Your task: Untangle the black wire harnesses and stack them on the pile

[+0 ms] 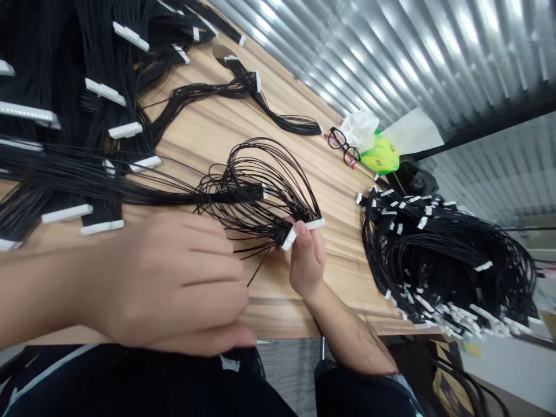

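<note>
My right hand (307,260) pinches a long white connector (315,223) with the thumb on top. Many thin black wires (273,156) leave it and loop back over the table to the left. A second white piece (289,238) sits beside the thumb, against the same wires. Closer to the camera, my left hand (182,284) is closed, its fingers curled and slightly blurred. Its fingertips are hidden, and one straight black wire (257,271) runs from the bundle toward them. Under the loops lies another wire bundle ending in a small white connector (264,191).
Black wire harnesses (69,69) with white connectors cover the table's left side. Another large coiled pile (438,260) lies at the right. Toward the back are glasses (343,146), a white plastic bag (359,128), a green packet (381,153) and a corrugated metal wall (391,52).
</note>
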